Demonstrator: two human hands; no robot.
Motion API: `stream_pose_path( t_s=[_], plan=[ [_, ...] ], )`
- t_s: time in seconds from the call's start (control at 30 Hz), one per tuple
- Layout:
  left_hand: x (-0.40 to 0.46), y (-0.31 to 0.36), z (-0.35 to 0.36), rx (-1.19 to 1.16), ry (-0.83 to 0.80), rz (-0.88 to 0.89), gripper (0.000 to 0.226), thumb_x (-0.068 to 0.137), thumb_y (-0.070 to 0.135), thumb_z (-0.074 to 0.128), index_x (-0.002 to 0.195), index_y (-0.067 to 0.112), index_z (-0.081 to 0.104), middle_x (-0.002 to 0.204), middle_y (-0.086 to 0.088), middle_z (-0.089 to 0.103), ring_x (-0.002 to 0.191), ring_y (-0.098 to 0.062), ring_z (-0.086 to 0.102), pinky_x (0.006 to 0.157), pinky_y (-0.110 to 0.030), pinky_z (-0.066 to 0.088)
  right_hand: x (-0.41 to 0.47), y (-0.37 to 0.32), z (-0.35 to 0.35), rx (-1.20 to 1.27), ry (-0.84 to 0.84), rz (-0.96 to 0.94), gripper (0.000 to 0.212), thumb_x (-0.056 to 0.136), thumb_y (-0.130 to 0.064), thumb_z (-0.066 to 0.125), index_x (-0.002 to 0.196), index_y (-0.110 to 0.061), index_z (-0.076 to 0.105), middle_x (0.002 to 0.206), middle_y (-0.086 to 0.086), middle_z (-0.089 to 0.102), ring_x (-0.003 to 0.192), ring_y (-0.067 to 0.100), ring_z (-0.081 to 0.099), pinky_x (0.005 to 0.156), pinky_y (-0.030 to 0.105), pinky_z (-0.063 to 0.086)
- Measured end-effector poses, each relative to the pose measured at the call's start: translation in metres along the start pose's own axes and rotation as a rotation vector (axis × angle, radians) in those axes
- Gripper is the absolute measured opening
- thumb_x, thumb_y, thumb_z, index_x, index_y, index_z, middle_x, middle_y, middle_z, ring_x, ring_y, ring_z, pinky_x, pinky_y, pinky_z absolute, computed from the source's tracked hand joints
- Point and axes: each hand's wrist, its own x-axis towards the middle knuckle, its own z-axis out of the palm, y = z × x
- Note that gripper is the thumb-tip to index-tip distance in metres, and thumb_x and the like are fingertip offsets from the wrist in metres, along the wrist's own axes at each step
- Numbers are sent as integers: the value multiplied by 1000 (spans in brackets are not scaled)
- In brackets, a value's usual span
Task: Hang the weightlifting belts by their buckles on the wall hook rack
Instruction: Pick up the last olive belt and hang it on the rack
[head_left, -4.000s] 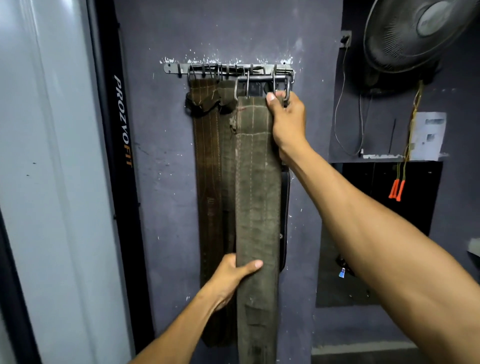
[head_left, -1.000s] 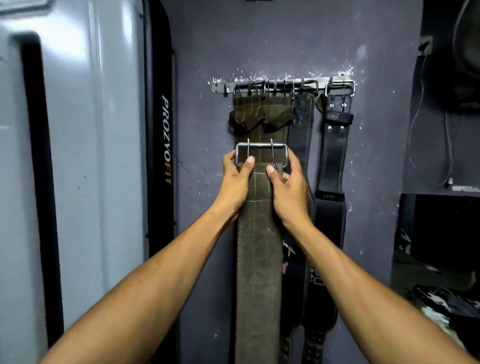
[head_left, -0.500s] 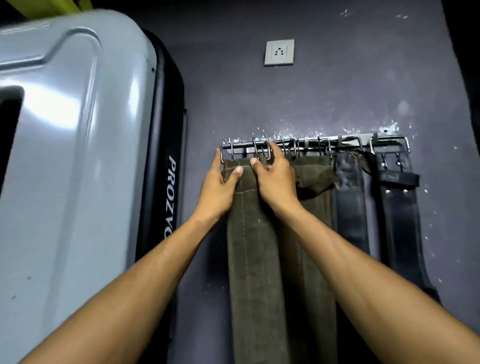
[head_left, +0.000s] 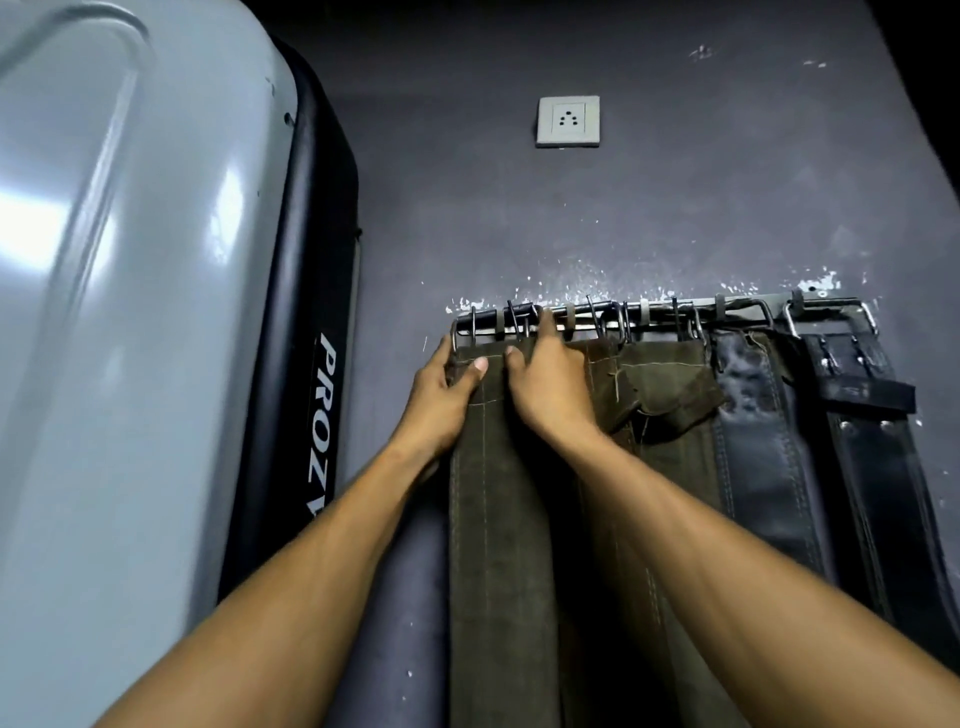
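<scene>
Olive-green belt hangs flat against the wall at the left end of the hook rack; coarse suede-like face, pale stitch lines running down its length and 1 across near the top; its metal buckle sits up at the rack's leftmost hooks, whether fully seated on a hook cannot tell; left hand grips the belt's top left edge, thumb on the front face, fingers wrapped behind; right hand holds the top right part, thumb pressed on the front, index finger stretched up to the rack bar, remaining fingers curled over the belt top; just right, a second olive belt with a frayed, folded flap hangs from the rack; next a worn black leather belt with scuffed whitish patches; then a black belt with a keeper loop at the right end; wall is dark grey-purple, matte, with white chipped specks around the rack mounts; white wall socket above the rack; at left a glossy light-grey machine panel with black trim bearing partial white letters "PROZV".
</scene>
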Motion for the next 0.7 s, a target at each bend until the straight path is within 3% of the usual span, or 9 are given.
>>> stream_pose_path(
  t_s=[0.1,0.13,0.27,0.43,0.53,0.63,0.7],
  plan=[
    [-19,-15,12,-136,124,-26,28,104,18,57,132,14,61,115,3,74,96,4,71,87,-12,55,-20,7,-1,35,3,25,47,103,-30,55,145,-12,47,109,16,71,110,37,66,82,30,44],
    [-24,-18,16,-151,156,-32,24,105,20,56,127,12,64,110,4,75,93,3,72,82,-10,55,-26,8,-3,62,5,42,46,103,-32,56,143,-12,49,113,16,72,112,36,66,83,28,43],
    [-49,-34,20,-169,146,-130,39,107,38,48,127,11,68,119,-3,76,114,-15,70,102,-30,55,-58,8,-2,241,79,107,56,100,-40,61,149,-16,46,117,8,73,111,28,67,84,24,42],
    [-76,-53,16,-65,45,-187,43,106,44,47,110,13,78,101,-3,82,102,-21,77,92,-38,60,-102,40,17,266,102,99,28,104,-35,57,124,-15,57,100,6,76,97,30,72,80,36,52],
    [-81,-52,18,170,119,-167,47,106,46,46,106,9,75,96,-10,80,95,-28,76,87,-43,61,-105,50,25,223,148,25,19,106,-28,55,116,-12,54,88,7,74,80,32,70,60,32,37],
    [-84,-43,23,241,165,-161,48,106,45,46,104,6,74,96,-15,79,94,-32,74,85,-45,60,-107,55,29,216,156,-6,20,106,-26,56,122,-13,54,87,2,72,80,27,70,58,24,37],
    [-91,-41,23,231,212,-159,47,105,46,47,101,6,73,95,-13,79,92,-30,74,84,-46,59,-118,55,26,273,159,-37,30,105,-26,57,133,-18,50,98,-8,72,87,14,71,65,9,44]
  ],
)
